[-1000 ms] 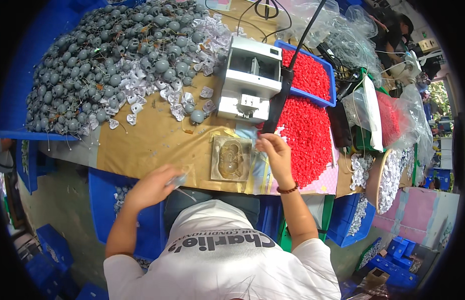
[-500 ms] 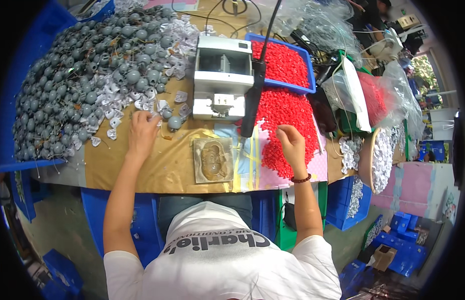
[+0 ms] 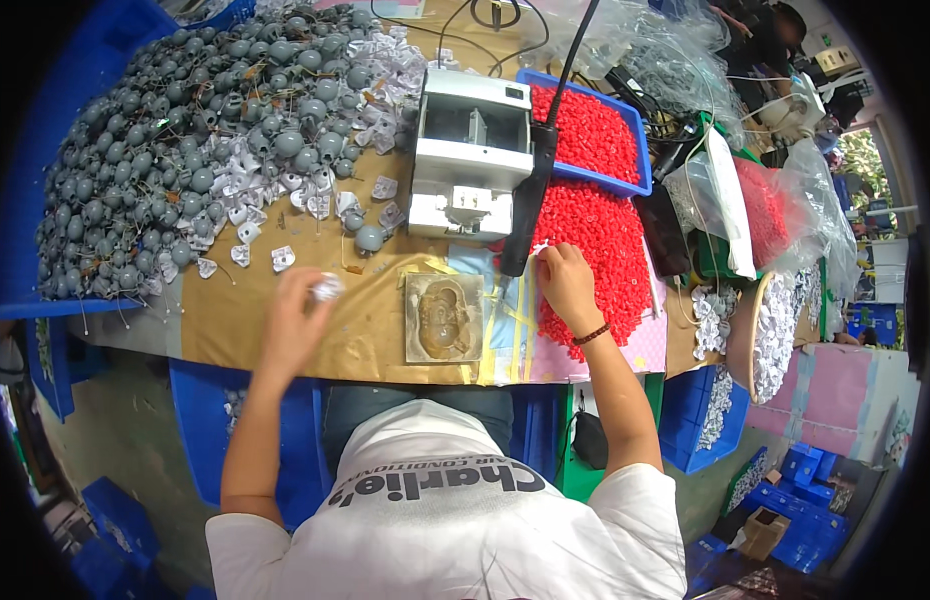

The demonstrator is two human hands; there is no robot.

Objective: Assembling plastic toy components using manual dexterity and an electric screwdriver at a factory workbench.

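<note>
My left hand (image 3: 297, 322) hovers over the brown table top (image 3: 365, 330), blurred, with a small white plastic part (image 3: 327, 288) at its fingertips. My right hand (image 3: 567, 282) rests at the left edge of a loose heap of small red pieces (image 3: 605, 240), fingers pinched on something small and white. Between my hands lies a square brown moulded jig (image 3: 444, 317). A pile of grey round parts mixed with white parts (image 3: 185, 150) fills the far left of the table.
A white machine (image 3: 470, 152) stands at the table's middle back, with a black rod (image 3: 533, 190) leaning in front of it. A blue tray of red pieces (image 3: 590, 135) sits behind the heap. Bags, white parts and blue bins crowd the right; another person is at the far right.
My left hand has pulled back from the grey and white pile toward me, now with a white part. My right hand shifted left from the red heap's middle to its edge.
</note>
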